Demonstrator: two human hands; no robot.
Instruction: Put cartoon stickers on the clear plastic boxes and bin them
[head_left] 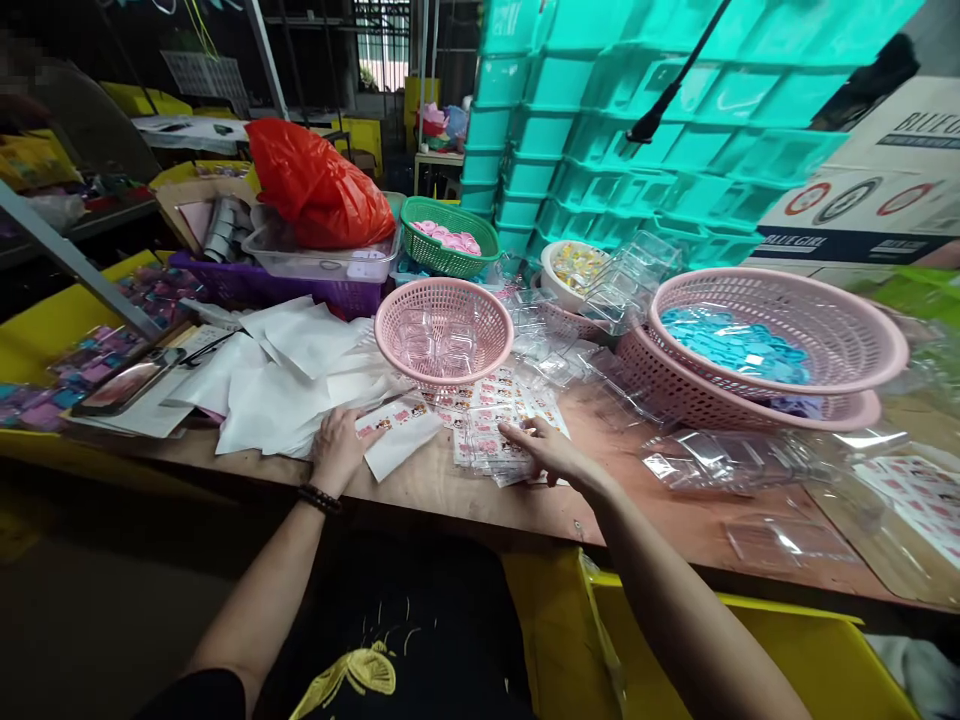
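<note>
My left hand (pixel 339 442) is closed on the left end of a sticker strip (pixel 394 417) printed with small pink and brown figures. A white backing piece (pixel 403 446) hangs at an angle just below that strip. Farther right, my right hand (pixel 541 446) reaches over clear plastic cases (pixel 487 462) lying on more printed sticker sheets (pixel 499 400). Its thumb and index finger are apart, and I see nothing held between them. Behind the sheets stands a round pink basket (pixel 444 375) with clear plastic cases (pixel 439 345) inside.
Loose white papers (pixel 285 380) cover the bench's left side. At right, stacked pink baskets (pixel 874 345) hold blue pieces (pixel 731 340), with clear cases (pixel 739 460) in front. A red bag (pixel 319 190), green basket (pixel 480 240) and turquoise crates (pixel 600 150) stand behind. Yellow bins (pixel 787 640) sit below the edge.
</note>
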